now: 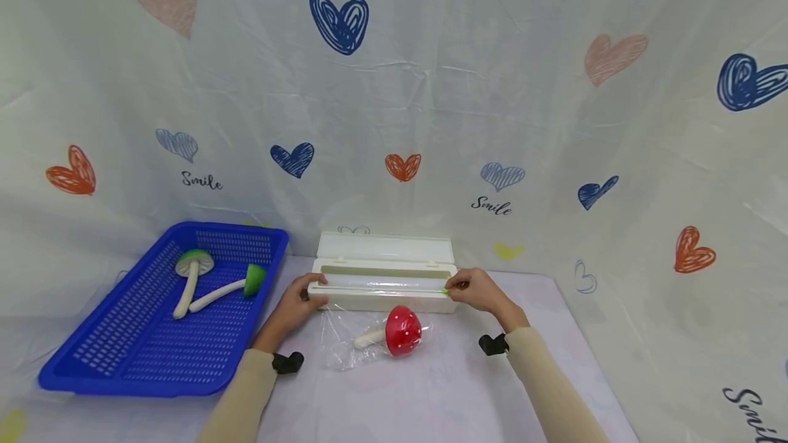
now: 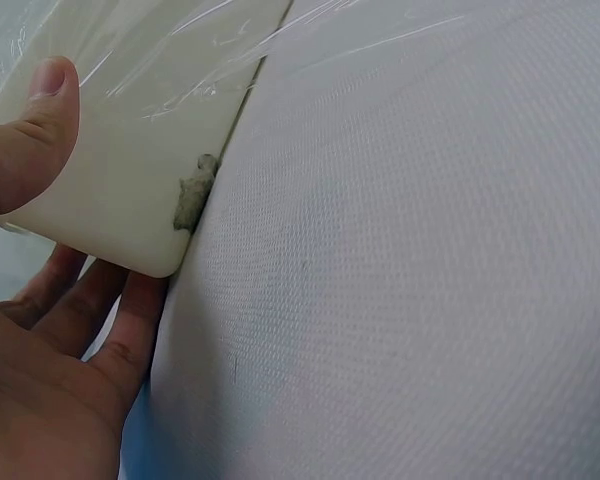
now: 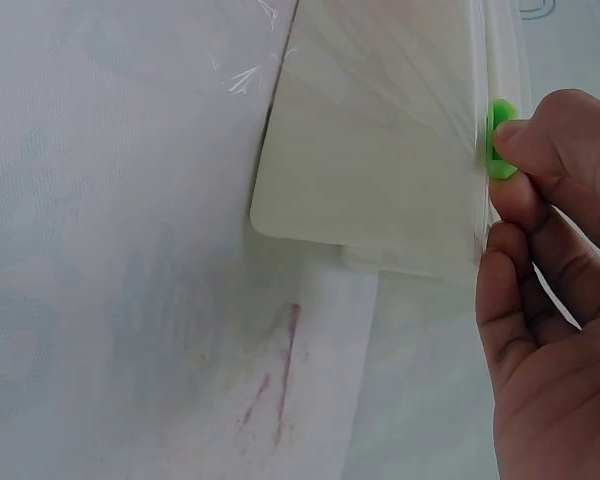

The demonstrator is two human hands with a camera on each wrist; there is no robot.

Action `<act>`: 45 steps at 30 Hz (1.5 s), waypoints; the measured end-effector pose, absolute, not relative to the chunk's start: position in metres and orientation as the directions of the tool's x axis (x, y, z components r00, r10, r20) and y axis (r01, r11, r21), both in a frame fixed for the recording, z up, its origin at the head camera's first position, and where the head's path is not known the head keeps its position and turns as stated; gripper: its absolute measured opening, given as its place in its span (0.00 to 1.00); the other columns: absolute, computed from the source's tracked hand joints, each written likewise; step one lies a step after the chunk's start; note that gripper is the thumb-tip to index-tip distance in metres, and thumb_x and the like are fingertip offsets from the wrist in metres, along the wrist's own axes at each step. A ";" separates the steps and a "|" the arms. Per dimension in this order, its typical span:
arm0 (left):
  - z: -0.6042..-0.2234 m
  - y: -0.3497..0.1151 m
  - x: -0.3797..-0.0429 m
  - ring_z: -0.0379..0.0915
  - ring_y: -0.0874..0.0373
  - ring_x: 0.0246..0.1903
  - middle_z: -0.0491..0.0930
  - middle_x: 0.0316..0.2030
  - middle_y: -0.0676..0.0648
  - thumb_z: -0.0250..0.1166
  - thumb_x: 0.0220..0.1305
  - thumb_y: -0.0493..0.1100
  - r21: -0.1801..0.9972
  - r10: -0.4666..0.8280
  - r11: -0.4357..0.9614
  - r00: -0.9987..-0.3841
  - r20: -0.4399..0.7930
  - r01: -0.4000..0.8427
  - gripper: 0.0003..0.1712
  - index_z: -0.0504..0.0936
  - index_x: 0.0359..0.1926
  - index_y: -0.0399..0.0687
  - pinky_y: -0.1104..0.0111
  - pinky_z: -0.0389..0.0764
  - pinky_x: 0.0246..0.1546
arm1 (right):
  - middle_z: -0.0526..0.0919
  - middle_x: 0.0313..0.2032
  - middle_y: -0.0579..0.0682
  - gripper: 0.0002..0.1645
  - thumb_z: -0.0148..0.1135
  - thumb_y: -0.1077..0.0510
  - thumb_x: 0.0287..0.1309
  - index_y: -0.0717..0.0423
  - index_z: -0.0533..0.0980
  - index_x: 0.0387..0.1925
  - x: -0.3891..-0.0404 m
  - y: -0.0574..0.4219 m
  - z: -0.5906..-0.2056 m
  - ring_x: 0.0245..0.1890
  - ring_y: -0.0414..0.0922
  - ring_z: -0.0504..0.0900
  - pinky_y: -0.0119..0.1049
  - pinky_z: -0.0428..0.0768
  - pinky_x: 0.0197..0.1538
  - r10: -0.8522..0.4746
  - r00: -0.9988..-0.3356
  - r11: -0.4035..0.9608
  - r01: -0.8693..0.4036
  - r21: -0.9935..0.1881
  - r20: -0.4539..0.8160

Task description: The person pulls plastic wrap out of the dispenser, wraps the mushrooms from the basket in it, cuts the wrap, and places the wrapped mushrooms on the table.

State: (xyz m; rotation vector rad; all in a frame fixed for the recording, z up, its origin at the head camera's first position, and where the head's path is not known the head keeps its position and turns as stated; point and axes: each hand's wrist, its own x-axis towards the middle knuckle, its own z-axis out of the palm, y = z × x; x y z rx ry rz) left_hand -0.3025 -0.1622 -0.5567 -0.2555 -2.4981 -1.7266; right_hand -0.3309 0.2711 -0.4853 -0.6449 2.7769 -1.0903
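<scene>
A white plastic-wrap dispenser (image 1: 382,301) stands at the back of the table, its lid (image 1: 384,249) raised and a roll of wrap inside. My left hand (image 1: 298,301) grips its left end, thumb on the front face and fingers round the end, as the left wrist view shows. At the right end my right hand (image 1: 481,290) pinches a small green slide cutter (image 3: 501,140) on the dispenser's top front edge. Clear plastic wrap (image 1: 338,340) hangs from the front onto the table, over a red toy mushroom (image 1: 403,331) with white dots and a white stem.
On the left sits a blue plastic basket (image 1: 154,383) with two green-capped toy mushrooms (image 1: 195,262) in it. A white curtain (image 1: 394,101) printed with hearts hangs behind the table. The table's right edge (image 1: 591,354) slopes toward the front.
</scene>
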 end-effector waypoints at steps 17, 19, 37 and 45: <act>-0.541 -0.152 -0.300 0.74 0.56 0.30 0.76 0.54 0.32 0.68 0.58 0.25 0.945 0.055 0.319 -0.997 0.056 0.071 0.20 0.78 0.51 0.40 0.71 0.74 0.30 | 0.89 0.42 0.51 0.05 0.70 0.62 0.59 0.55 0.88 0.36 -0.325 0.279 -0.482 0.42 0.44 0.82 0.40 0.84 0.48 -0.329 -0.944 0.699 -0.267 -0.663 0.034; -0.539 -0.150 -0.299 0.74 0.56 0.28 0.76 0.53 0.31 0.68 0.57 0.24 0.946 0.044 0.315 -0.997 0.060 0.071 0.20 0.78 0.51 0.39 0.71 0.73 0.29 | 0.89 0.42 0.52 0.05 0.70 0.62 0.59 0.55 0.88 0.37 -0.324 0.282 -0.482 0.43 0.45 0.83 0.42 0.85 0.49 -0.341 -0.939 0.696 -0.282 -0.660 0.041; -0.526 -0.150 -0.272 0.55 0.24 0.72 0.57 0.73 0.22 0.70 0.60 0.25 0.949 -0.094 0.302 -0.987 0.129 0.095 0.47 0.59 0.77 0.36 0.35 0.64 0.69 | 0.87 0.48 0.59 0.12 0.66 0.64 0.63 0.64 0.85 0.47 -0.314 0.278 -0.476 0.51 0.57 0.84 0.50 0.86 0.52 -0.369 -0.923 0.695 -0.350 -0.628 0.106; -0.504 -0.120 -0.244 0.60 0.30 0.65 0.65 0.63 0.26 0.73 0.57 0.32 0.841 -0.223 0.528 -0.937 0.268 0.115 0.32 0.75 0.63 0.37 0.39 0.63 0.67 | 0.85 0.51 0.55 0.19 0.73 0.63 0.58 0.60 0.83 0.52 -0.283 0.251 -0.468 0.53 0.54 0.83 0.51 0.86 0.49 -0.355 -0.846 0.668 -0.527 -0.525 0.398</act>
